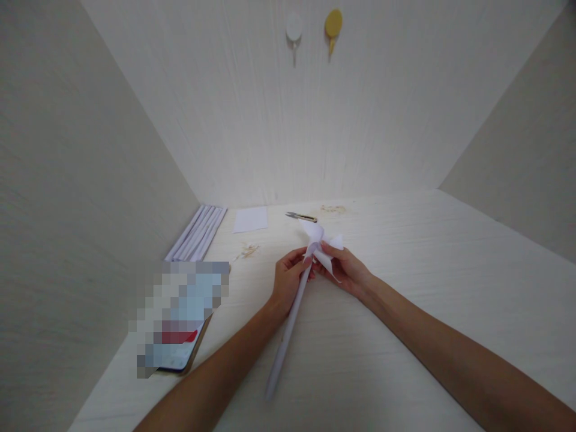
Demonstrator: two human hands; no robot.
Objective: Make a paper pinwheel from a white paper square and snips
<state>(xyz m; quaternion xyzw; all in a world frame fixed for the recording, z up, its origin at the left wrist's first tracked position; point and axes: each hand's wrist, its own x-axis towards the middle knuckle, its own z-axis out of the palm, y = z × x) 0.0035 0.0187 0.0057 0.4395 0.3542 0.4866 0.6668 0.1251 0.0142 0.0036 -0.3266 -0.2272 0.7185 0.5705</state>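
Note:
A long white rolled paper tube (290,330) slants down toward me, its lower end a little blurred. At its upper end sits a white paper piece (316,233) with several curled, petal-like flaps. My left hand (287,281) is closed round the tube just below those flaps, the thumb lying along the front. From the other side, my right hand (348,269) pinches one of the flaps between thumb and fingers. Some fingertips of both hands are hidden behind the paper. Beyond the paper piece, thread snips (302,216) lie on the white table (396,336).
Several rolled paper tubes (197,233) lie side by side at the left wall. A square paper sheet (250,219) rests near the back. The phone (180,360), partly pixelated, is left of my forearm. Two hooks, one white (294,27), one yellow (333,24), hang on the back wall.

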